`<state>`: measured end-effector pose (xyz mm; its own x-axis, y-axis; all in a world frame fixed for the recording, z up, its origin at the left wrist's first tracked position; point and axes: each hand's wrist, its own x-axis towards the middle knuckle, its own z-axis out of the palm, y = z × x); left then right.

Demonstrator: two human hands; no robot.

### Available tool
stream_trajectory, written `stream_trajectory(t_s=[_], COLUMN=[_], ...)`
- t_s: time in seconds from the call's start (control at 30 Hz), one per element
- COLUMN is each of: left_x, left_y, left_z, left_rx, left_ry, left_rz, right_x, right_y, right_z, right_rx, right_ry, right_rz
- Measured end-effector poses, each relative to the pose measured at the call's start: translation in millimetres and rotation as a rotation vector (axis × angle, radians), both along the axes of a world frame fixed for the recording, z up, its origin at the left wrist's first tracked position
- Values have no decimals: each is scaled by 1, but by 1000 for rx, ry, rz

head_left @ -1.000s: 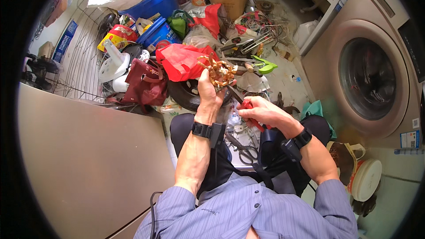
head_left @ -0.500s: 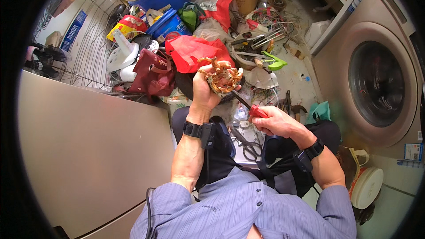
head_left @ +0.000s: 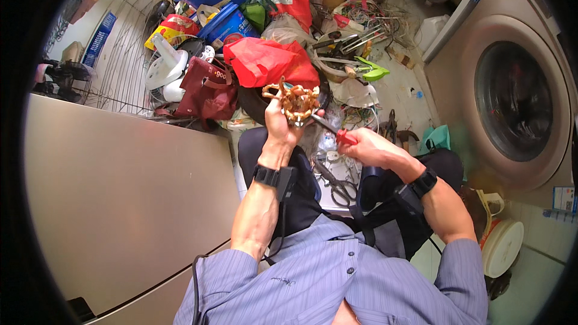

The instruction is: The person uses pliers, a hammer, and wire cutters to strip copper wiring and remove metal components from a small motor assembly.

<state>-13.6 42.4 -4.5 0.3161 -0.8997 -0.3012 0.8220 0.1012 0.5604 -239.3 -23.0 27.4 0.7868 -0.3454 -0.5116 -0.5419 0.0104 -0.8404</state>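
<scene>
My left hand [head_left: 280, 127] is closed around a ring-shaped motor stator [head_left: 299, 102] with ragged copper-coloured windings. It is held up in front of me, above my knees. Gripped in my right hand [head_left: 374, 148] is a screwdriver [head_left: 345, 137] with a red handle and a dark shaft. Its shaft slants up and left, and the tip meets the lower right edge of the stator; my left fingers partly hide the contact. Below the hands, dark-handled scissors [head_left: 340, 188] lie on a light surface between my legs.
A red bag [head_left: 268, 63], a dark red bag [head_left: 208, 93] and a blue tub [head_left: 232, 24] crowd the floor ahead. Pliers [head_left: 392, 125] and a teal cloth [head_left: 436, 138] lie by my right knee. A washing machine [head_left: 466, 84] stands right; a smooth metallic panel [head_left: 132, 198] fills the left.
The stator has tipped in my left hand, showing its open ring more from the side. Both hands have shifted slightly, the screwdriver moving a little left with its tip now against the stator's edge.
</scene>
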Motion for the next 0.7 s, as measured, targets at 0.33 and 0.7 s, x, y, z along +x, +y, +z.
stream_trajectory(t_s=[0.33,0.7], left_x=[-1,19], left_y=[-19,-27], left_z=[-15,-16], left_rx=[115,91], left_ry=[17,-245], left_rz=[110,-63], right_x=[13,17], right_y=[18,2], right_z=[-16,-2], right_rx=[-556,-733], right_ry=[11,121], right_rz=[-115,111])
